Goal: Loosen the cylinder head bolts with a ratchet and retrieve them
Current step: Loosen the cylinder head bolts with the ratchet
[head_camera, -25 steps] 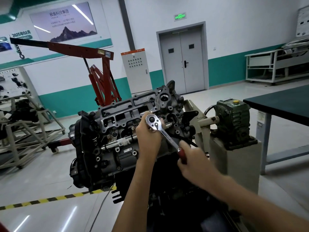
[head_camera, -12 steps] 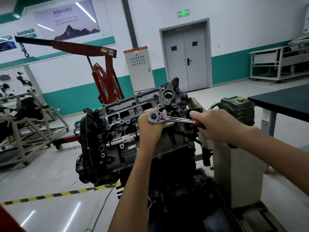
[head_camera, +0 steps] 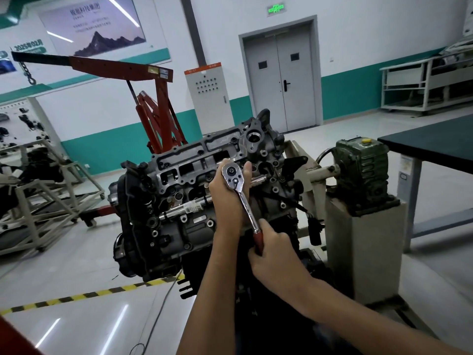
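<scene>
Left hand [head_camera: 225,198]: fingers curled around the chrome head end of the ratchet [head_camera: 244,201], thumb up beside it, holding it against the cylinder head [head_camera: 184,175]. Right hand [head_camera: 275,254]: closed around the ratchet's red grip, with the shaft slanting down and to the right from the head. The bolt under the ratchet is hidden. Legible writing: "2025年02月" on the wall panel [head_camera: 28,45]. The green exit sign [head_camera: 276,8] and the text on the mountain poster [head_camera: 94,26] are too blurred to read.

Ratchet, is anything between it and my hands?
Nothing visible. The right hand grips the ratchet by its red handle, and the left hand holds its head against the cylinder head; the bolt is hidden.
</scene>
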